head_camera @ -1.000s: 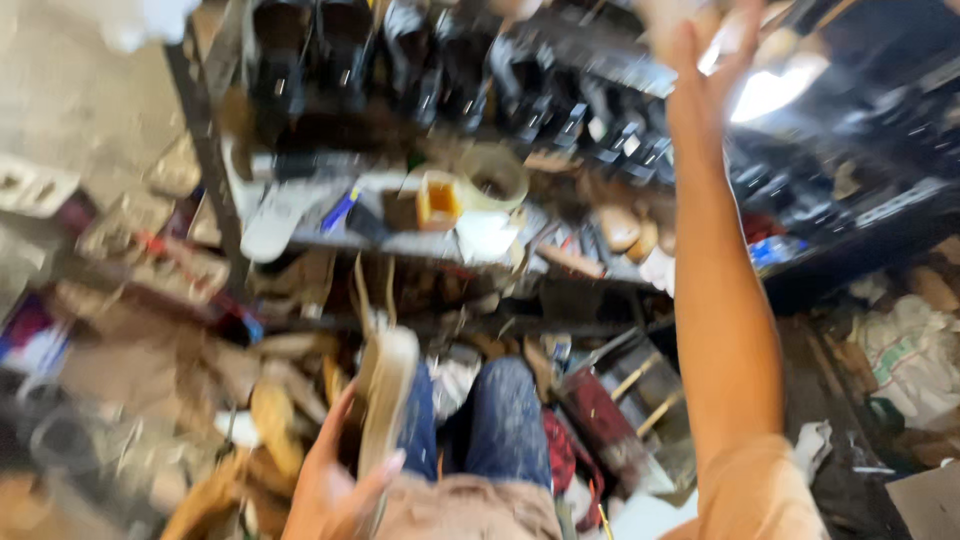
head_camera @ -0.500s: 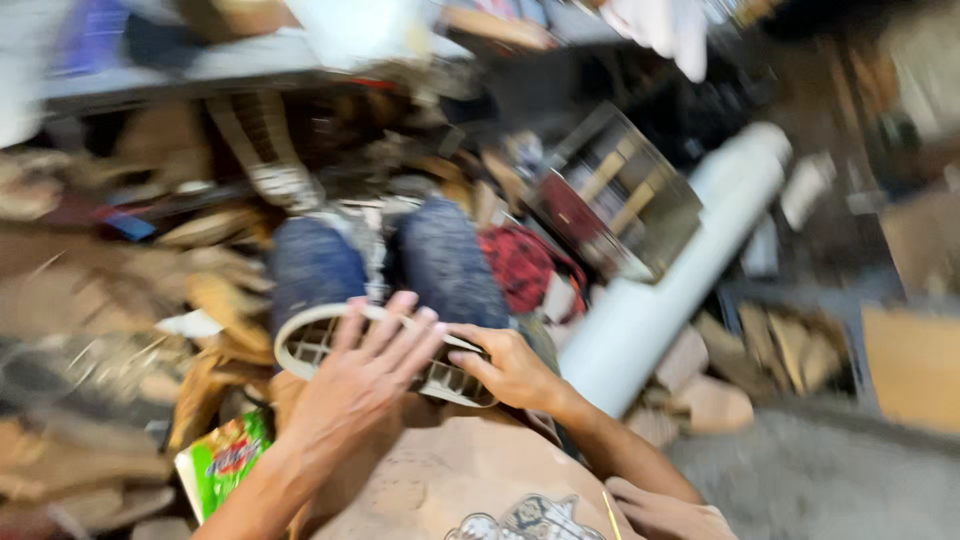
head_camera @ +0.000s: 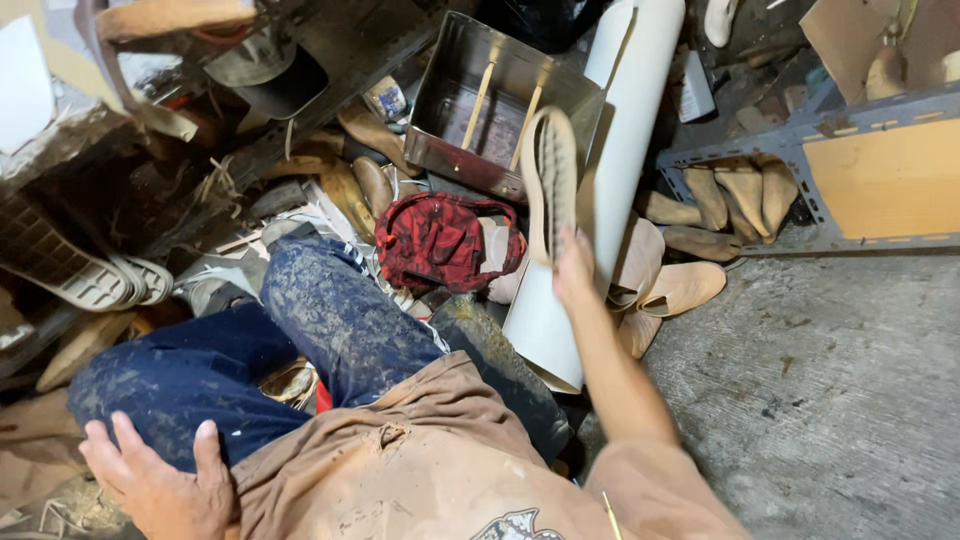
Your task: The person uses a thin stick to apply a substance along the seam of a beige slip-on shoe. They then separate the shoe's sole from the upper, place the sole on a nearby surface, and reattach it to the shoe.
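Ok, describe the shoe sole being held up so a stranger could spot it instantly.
Find the big white roll leaning across the middle, beside the metal box. In front of it the right hand lifts a pale shoe sole upright, tread showing. Unlike the tan shoe lasts under the shelf, it is flat and ridged.

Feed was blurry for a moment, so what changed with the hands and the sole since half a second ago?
The right hand took the shoe sole alone and lifted it forward over the white roll. The left hand let go and dropped back onto the left thigh. The person stays seated, knees bent, the metal tray unmoved.
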